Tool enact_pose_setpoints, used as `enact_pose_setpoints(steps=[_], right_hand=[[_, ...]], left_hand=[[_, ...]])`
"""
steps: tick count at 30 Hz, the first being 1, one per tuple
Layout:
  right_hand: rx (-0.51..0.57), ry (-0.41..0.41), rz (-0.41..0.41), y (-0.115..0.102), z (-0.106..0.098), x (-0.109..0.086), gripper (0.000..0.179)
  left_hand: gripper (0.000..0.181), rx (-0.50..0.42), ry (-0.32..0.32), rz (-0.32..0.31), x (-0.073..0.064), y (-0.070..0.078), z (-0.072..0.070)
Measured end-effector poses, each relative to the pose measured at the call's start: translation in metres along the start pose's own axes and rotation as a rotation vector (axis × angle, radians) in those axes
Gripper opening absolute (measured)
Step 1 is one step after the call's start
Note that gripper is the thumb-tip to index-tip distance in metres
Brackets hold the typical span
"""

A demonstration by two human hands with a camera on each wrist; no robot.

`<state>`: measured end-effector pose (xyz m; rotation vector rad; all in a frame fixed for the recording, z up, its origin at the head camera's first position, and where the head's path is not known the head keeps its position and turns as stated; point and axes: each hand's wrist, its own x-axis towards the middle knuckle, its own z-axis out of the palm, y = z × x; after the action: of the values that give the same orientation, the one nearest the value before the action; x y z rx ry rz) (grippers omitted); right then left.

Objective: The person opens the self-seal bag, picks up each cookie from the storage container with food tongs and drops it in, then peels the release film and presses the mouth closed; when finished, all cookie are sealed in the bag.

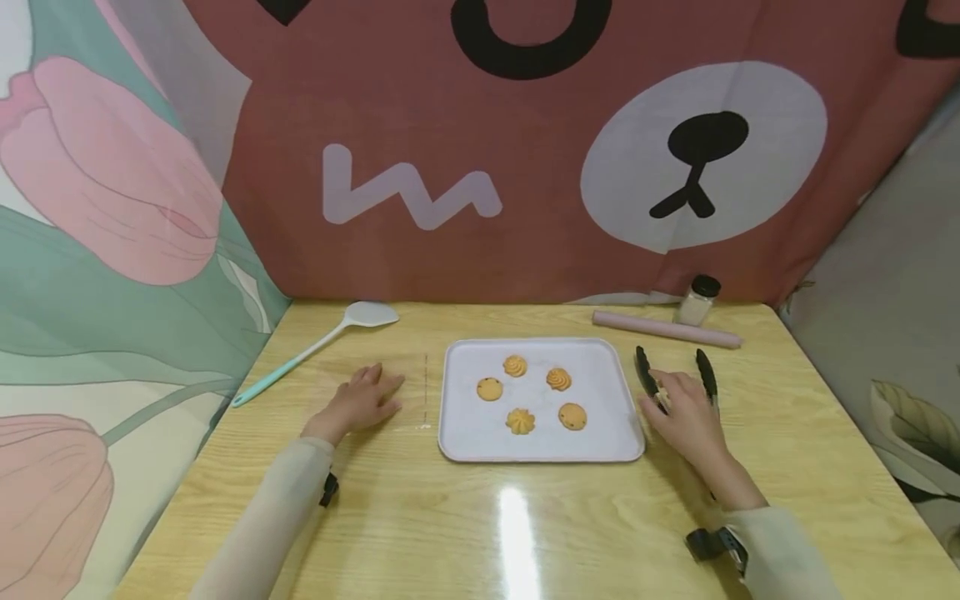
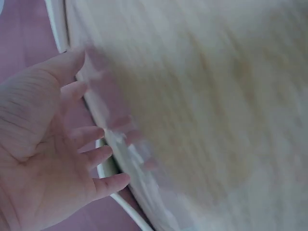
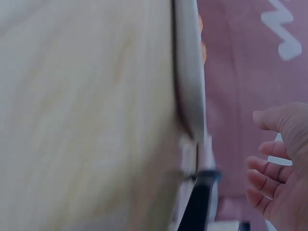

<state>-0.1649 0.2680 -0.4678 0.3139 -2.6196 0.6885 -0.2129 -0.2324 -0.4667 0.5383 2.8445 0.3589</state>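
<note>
My left hand (image 1: 358,400) hovers with fingers spread over the left part of the table, and nothing is in it. A clear, flat, plastic-like piece (image 1: 425,392) lies just past its fingertips, only its edges showing. On the right, my right hand (image 1: 688,417) is over a pair of black-tipped tongs (image 1: 707,375), hiding their middle. In the right wrist view its fingers are loosely bent and apart from the tongs (image 3: 196,202). Between the hands lies a white tray (image 1: 540,446) holding several cookies, among them a swirled cookie (image 1: 514,366) and a round cookie (image 1: 572,417).
A spatula (image 1: 300,354) with a teal handle lies at the back left. Toward the back right are a pink rolling pin (image 1: 666,328) and a black-lidded jar (image 1: 697,302). Behind the wooden table (image 1: 420,517) hangs a printed cloth (image 1: 540,233).
</note>
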Motion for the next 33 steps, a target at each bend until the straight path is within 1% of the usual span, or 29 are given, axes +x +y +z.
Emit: enact_pose_setpoints(steps=[2, 4, 7, 9, 11, 15, 18, 20, 24, 26, 28, 30, 33], right_hand=[[0.006, -0.005, -0.031, -0.008, 0.005, 0.006, 0.042], [0.014, 0.0, -0.078, -0.019, 0.011, 0.013, 0.042], [0.02, 0.017, -0.165, -0.035, 0.022, 0.023, 0.042], [0.033, 0.022, -0.216, -0.047, 0.03, 0.029, 0.042], [0.045, 0.008, -0.249, -0.06, 0.037, 0.034, 0.042], [0.078, -0.06, -0.278, -0.085, 0.052, 0.043, 0.041], [0.087, -0.109, -0.304, -0.102, 0.063, 0.049, 0.041], [0.086, -0.126, -0.329, -0.111, 0.072, 0.052, 0.04], [0.098, -0.148, -0.411, -0.131, 0.088, 0.058, 0.039], [0.093, -0.173, -0.45, -0.143, 0.096, 0.06, 0.039], [0.075, -0.213, -0.494, -0.154, 0.105, 0.063, 0.039], [0.042, -0.265, -0.533, -0.165, 0.113, 0.064, 0.041], [0.006, -0.362, -0.58, -0.181, 0.124, 0.065, 0.044]], left_hand=[[0.053, 0.002, -0.015, 0.011, 0.002, -0.002, 0.003], [0.051, -0.001, -0.012, 0.024, 0.004, -0.002, 0.005], [0.047, 0.004, 0.022, 0.041, 0.005, 0.0, 0.007], [0.044, 0.015, 0.048, 0.037, 0.006, 0.002, 0.007], [0.04, 0.027, 0.078, 0.031, 0.008, 0.003, 0.007], [0.031, 0.032, 0.135, 0.033, 0.012, 0.006, 0.005], [0.025, 0.045, 0.157, 0.04, 0.013, 0.009, 0.002], [0.02, 0.059, 0.174, 0.051, 0.013, 0.011, 0.003], [0.01, 0.087, 0.239, 0.094, 0.015, 0.016, 0.003], [0.006, 0.092, 0.265, 0.121, 0.015, 0.017, 0.003], [0.004, 0.091, 0.271, 0.135, 0.016, 0.018, 0.003], [0.002, 0.085, 0.266, 0.134, 0.017, 0.017, 0.003], [0.003, 0.076, 0.248, 0.11, 0.018, 0.017, 0.003]])
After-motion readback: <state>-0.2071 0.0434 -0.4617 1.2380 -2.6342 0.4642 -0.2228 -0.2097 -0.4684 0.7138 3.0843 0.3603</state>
